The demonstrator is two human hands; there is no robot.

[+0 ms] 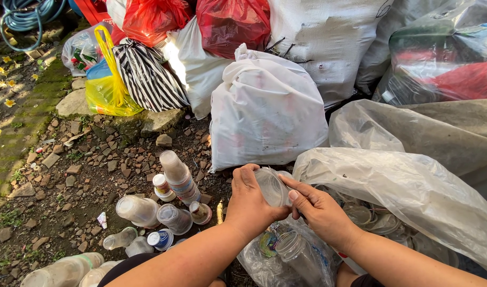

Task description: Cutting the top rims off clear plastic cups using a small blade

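Both my hands hold one clear plastic cup (pixel 271 187) over an open clear bag. My left hand (pixel 249 199) wraps around its left side from above. My right hand (pixel 313 206) pinches its right rim with thumb and fingers. Below the hands, a clear plastic bottle (pixel 299 254) lies in a crumpled clear bag (pixel 265 266) with other plastic pieces.
Stacked cups (pixel 178 176), small pots and bottles (pixel 139 210) lie on the stony ground at left. A large clear bag (pixel 413 191) of cups spreads at right. White (pixel 265 111), red, yellow (pixel 108 90) and striped full bags are piled behind. A hose (pixel 26 18) lies top left.
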